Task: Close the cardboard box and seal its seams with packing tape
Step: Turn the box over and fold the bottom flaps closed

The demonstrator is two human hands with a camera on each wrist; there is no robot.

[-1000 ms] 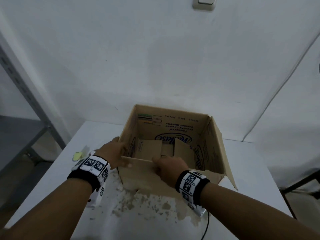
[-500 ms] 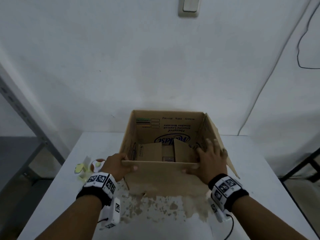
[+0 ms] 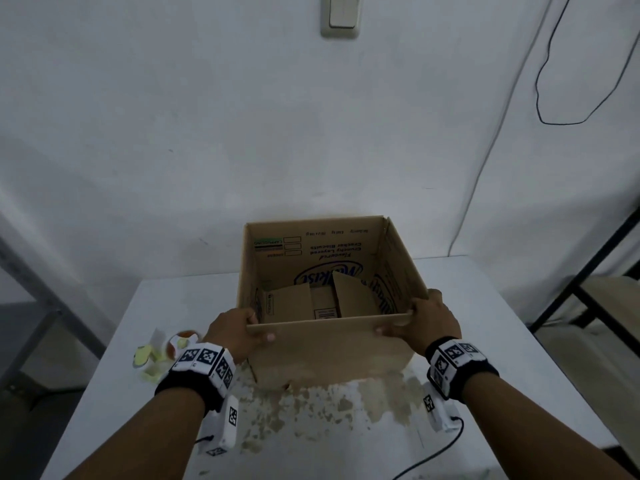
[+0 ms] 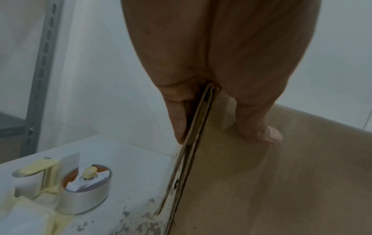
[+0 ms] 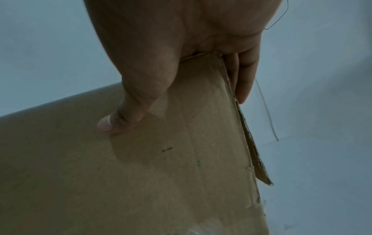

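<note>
Brown cardboard box (image 3: pixel 329 355), blue logo print (image 3: pixel 327 277)

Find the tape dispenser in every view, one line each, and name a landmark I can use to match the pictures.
Head: the tape dispenser lies on the white table, left of the cardboard box, just beyond the left hand.
Left wrist: lower left, left of the box's corner edge.
Right wrist: not in it.
Shared landmark: the box's near wall, gripped at its top corners by the left hand and the right hand.
</note>
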